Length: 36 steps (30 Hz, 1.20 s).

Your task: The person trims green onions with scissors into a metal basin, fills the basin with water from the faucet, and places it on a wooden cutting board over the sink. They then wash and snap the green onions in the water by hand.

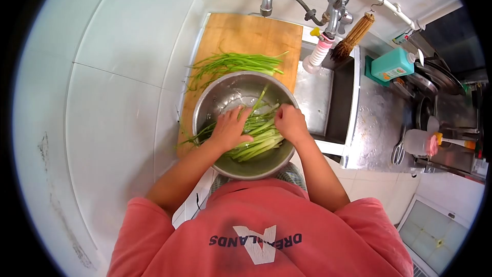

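A large steel bowl [205, 103] stands at the front of a wooden cutting board [246, 33], with long green stalks [256, 142] lying inside it. My left hand [230, 127] rests on the stalks at the left of the bowl, its fingers apart. At the bowl's right side my right hand [290, 122] has its fingers curled near the stalk ends; what they pinch, if anything, is hidden. Behind the bowl, more green stalks [241, 62] lie across the board.
Right of the board is a steel sink [313, 92] under a tap with a pink-and-white nozzle [320, 51]. A brush [353, 36] hangs on the wall. A teal bottle [392, 65], scissors [398, 151] and pans are on the right counter.
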Each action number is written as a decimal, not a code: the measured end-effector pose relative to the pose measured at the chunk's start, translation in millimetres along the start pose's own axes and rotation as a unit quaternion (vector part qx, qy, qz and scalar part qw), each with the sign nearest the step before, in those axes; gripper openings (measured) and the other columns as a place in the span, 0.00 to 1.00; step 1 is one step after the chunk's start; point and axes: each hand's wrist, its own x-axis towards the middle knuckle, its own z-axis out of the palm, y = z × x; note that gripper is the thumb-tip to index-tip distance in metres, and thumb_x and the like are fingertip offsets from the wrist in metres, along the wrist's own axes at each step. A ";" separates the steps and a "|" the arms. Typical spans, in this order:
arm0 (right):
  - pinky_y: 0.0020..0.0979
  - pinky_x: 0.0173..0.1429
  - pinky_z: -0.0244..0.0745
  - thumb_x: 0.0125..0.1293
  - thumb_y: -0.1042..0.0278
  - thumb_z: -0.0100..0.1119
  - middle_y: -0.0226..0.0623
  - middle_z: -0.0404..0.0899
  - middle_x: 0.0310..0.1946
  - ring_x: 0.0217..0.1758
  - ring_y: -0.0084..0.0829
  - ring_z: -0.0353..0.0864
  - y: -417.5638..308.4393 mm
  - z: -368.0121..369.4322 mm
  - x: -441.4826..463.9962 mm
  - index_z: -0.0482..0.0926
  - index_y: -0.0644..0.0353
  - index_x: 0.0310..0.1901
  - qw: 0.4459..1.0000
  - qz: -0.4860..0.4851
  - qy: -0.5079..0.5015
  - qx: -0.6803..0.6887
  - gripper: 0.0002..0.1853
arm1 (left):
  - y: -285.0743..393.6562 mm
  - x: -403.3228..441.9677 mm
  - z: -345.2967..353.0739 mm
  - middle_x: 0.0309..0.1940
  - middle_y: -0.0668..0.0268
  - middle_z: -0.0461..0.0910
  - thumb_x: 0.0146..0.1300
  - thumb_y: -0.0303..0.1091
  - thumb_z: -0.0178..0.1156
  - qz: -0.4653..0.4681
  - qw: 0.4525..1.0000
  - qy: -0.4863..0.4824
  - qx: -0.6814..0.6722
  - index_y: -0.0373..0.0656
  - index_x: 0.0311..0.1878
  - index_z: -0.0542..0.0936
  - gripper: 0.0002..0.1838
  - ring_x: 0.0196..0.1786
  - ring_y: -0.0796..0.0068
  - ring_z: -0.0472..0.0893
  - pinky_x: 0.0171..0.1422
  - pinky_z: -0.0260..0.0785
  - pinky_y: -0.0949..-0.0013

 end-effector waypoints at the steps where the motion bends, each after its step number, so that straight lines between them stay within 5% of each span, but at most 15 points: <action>1: 0.38 0.47 0.72 0.50 0.72 0.54 0.50 0.79 0.34 0.41 0.46 0.78 -3.5 -4.5 -6.4 0.77 0.67 0.35 0.994 0.038 -0.077 -0.070 0.11 | 7.5 -4.6 4.4 0.62 0.56 0.55 0.45 0.48 0.66 0.014 1.000 0.000 0.025 0.48 0.63 0.55 0.44 0.62 0.52 0.58 0.58 0.55 0.48; 3: 0.38 0.52 0.70 0.49 0.71 0.51 0.60 0.75 0.37 0.44 0.50 0.76 -5.8 -6.8 -18.7 0.76 0.72 0.36 0.966 0.053 -0.201 -0.155 0.14 | 14.7 -8.1 16.6 0.65 0.56 0.48 0.45 0.50 0.65 0.042 0.995 -0.004 0.085 0.49 0.65 0.54 0.46 0.64 0.48 0.53 0.57 0.54 0.42; 8: 0.40 0.52 0.69 0.47 0.74 0.52 0.59 0.74 0.41 0.47 0.52 0.74 7.9 16.9 -15.2 0.76 0.68 0.39 0.959 0.045 -0.267 -0.083 0.15 | -1.0 0.0 12.6 0.64 0.56 0.51 0.51 0.49 0.61 0.039 0.985 0.005 0.166 0.51 0.65 0.55 0.40 0.62 0.52 0.57 0.54 0.59 0.47; 10: 0.40 0.52 0.68 0.46 0.76 0.53 0.55 0.74 0.41 0.48 0.51 0.73 22.5 33.3 -15.4 0.74 0.63 0.43 0.992 -0.066 -0.081 0.075 0.18 | -4.8 1.8 6.5 0.61 0.56 0.55 0.53 0.47 0.58 -0.048 0.992 0.041 0.111 0.50 0.64 0.57 0.35 0.59 0.56 0.60 0.53 0.62 0.51; 11: 0.39 0.53 0.68 0.48 0.74 0.53 0.50 0.75 0.43 0.48 0.47 0.74 21.9 36.2 -18.5 0.70 0.60 0.48 0.994 -0.098 -0.041 0.006 0.21 | -5.8 1.5 5.8 0.59 0.56 0.57 0.54 0.44 0.58 -0.074 0.990 0.037 0.115 0.49 0.63 0.58 0.34 0.57 0.58 0.62 0.52 0.64 0.54; 16: 0.41 0.52 0.68 0.49 0.74 0.51 0.51 0.76 0.39 0.45 0.48 0.75 22.5 37.4 -16.6 0.71 0.59 0.46 0.975 -0.061 -0.196 -0.082 0.18 | -13.7 -13.1 7.4 0.55 0.59 0.61 0.51 0.46 0.59 -0.030 0.996 0.029 0.077 0.49 0.56 0.66 0.29 0.55 0.59 0.64 0.55 0.59 0.54; 19: 0.40 0.49 0.70 0.51 0.72 0.52 0.51 0.77 0.36 0.42 0.48 0.76 14.9 43.9 -11.5 0.72 0.60 0.44 0.985 0.059 -0.115 -0.110 0.16 | -6.9 -13.3 2.6 0.52 0.60 0.63 0.51 0.45 0.60 0.025 0.991 0.115 0.061 0.48 0.51 0.71 0.24 0.54 0.59 0.64 0.55 0.55 0.56; 21: 0.42 0.44 0.72 0.51 0.70 0.53 0.54 0.76 0.38 0.40 0.50 0.77 8.3 44.2 -12.2 0.74 0.62 0.41 0.996 0.064 0.023 0.053 0.14 | 3.4 -8.1 0.5 0.47 0.61 0.68 0.49 0.40 0.62 0.058 0.978 0.200 0.016 0.46 0.40 0.74 0.16 0.51 0.59 0.67 0.52 0.58 0.57; 26: 0.42 0.44 0.72 0.51 0.68 0.55 0.50 0.78 0.30 0.38 0.49 0.77 15.3 60.1 -4.6 0.77 0.61 0.35 0.983 -0.020 0.173 0.055 0.10 | -6.1 6.4 22.3 0.32 0.57 0.74 0.49 0.36 0.63 0.014 0.988 0.114 -0.099 0.40 0.32 0.72 0.13 0.34 0.60 0.75 0.38 0.66 0.64; 28: 0.41 0.44 0.72 0.49 0.67 0.56 0.49 0.78 0.29 0.38 0.47 0.77 14.3 45.6 -2.7 0.77 0.60 0.35 0.994 0.060 0.056 0.070 0.11 | -10.7 10.0 12.0 0.28 0.57 0.74 0.49 0.34 0.63 0.026 0.987 -0.003 -0.156 0.40 0.35 0.71 0.14 0.31 0.60 0.75 0.36 0.67 0.63; 32: 0.40 0.44 0.72 0.49 0.65 0.57 0.47 0.79 0.29 0.37 0.46 0.79 1.5 45.2 -5.1 0.77 0.60 0.35 0.964 0.159 0.156 0.145 0.12 | -32.7 23.0 9.8 0.26 0.61 0.77 0.53 0.31 0.61 0.002 0.940 -0.038 -0.340 0.38 0.34 0.70 0.11 0.29 0.74 0.77 0.32 0.67 0.70; 33: 0.39 0.44 0.73 0.50 0.61 0.58 0.47 0.79 0.29 0.35 0.46 0.79 -0.4 47.5 -5.5 0.77 0.61 0.35 0.961 0.159 0.168 0.151 0.14 | -33.0 22.6 1.7 0.26 0.62 0.78 0.54 0.30 0.59 -0.038 0.922 -0.111 -0.368 0.36 0.33 0.71 0.08 0.29 0.79 0.77 0.31 0.67 0.71; 36: 0.40 0.44 0.73 0.52 0.55 0.59 0.48 0.79 0.30 0.36 0.48 0.78 -14.6 55.3 -1.9 0.77 0.62 0.35 0.969 0.157 0.183 0.050 0.18 | -37.3 31.4 -11.0 0.26 0.60 0.77 0.55 0.30 0.58 0.006 0.941 -0.073 -0.329 0.36 0.33 0.73 0.07 0.26 0.77 0.77 0.31 0.67 0.71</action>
